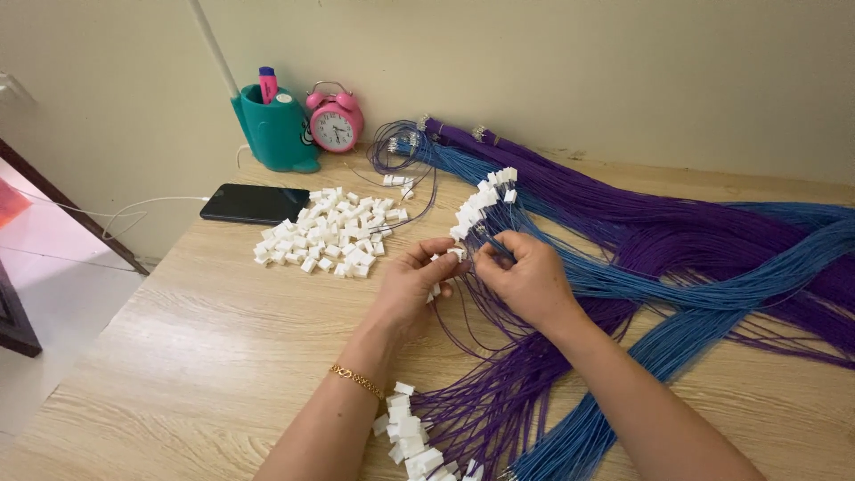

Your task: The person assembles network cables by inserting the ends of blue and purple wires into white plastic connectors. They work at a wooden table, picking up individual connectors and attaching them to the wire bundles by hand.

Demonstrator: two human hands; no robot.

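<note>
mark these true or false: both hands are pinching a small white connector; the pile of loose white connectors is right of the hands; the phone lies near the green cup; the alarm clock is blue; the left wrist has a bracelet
1. True: the left hand and right hand meet at a small white connector.
2. False: the pile of loose white connectors lies left of the hands.
3. True: the black phone lies just in front of the green cup.
4. False: the alarm clock is pink.
5. True: a gold bracelet is on the left wrist.
</note>
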